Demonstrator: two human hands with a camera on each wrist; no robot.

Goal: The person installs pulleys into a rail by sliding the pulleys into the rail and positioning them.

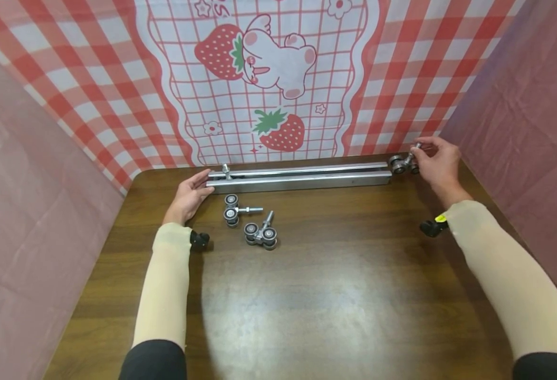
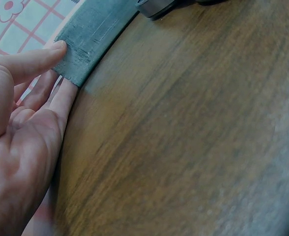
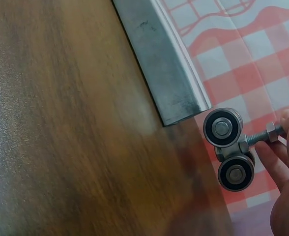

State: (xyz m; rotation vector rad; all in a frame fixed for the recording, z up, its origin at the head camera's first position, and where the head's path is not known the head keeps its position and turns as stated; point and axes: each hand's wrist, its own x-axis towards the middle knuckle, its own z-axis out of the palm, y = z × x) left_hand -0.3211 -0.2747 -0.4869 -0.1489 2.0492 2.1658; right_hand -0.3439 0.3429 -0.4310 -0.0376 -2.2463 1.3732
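Note:
A slotted metal track lies along the back of the table, a threaded bolt standing up from its slot near the left end. My left hand holds that left end, its thumb on the front face and the other fingers at the end and behind. By the opposite end, my right hand pinches the bolt of a roller trolley. The trolley's wheels are right at the track's right opening, tilted slightly to it. The bolt's tip is hidden by the fingers in the right wrist view.
Two more roller trolleys lie in front of the track's left part, one with its bolt pointing right, another nearer trolley with its bolt slanting up. A checked strawberry cloth hangs behind the wooden table; pink cloth flanks both sides.

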